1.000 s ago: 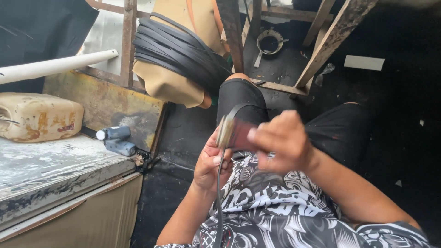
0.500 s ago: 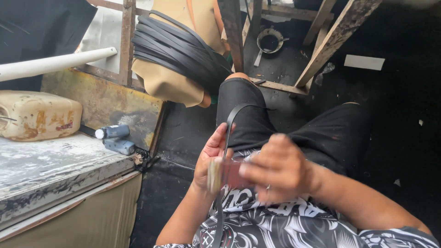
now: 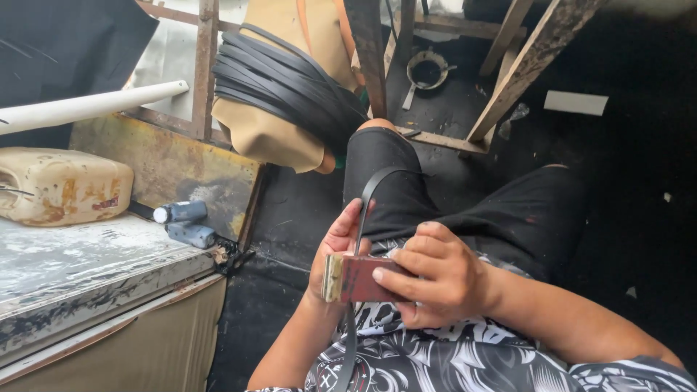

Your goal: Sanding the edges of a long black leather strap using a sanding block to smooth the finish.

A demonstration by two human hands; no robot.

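Observation:
My right hand (image 3: 439,272) grips a small reddish block with a worn pale edge (image 3: 356,278), pressed against a thin black rubber strip (image 3: 363,199). My left hand (image 3: 335,243) holds that strip from behind, fingers upright beside it. The strip loops up over my lap and runs down past my wrist over a patterned black-and-white shirt (image 3: 435,363). Both hands sit above my thighs in black shorts (image 3: 406,181).
A bundle of black rubber strips (image 3: 290,87) lies over a tan cushion (image 3: 268,138) ahead. At left stand a worn metal-topped bench (image 3: 80,268), a stained white jerrycan (image 3: 62,185), two small grey cylinders (image 3: 181,221) and a white pipe (image 3: 87,105). Rusty frame bars (image 3: 537,51) cross the dark floor.
My hands have dropped from chest height toward my lap. The right hand slid the reddish block down along the strip, and the strip's loop now stands free above the hands.

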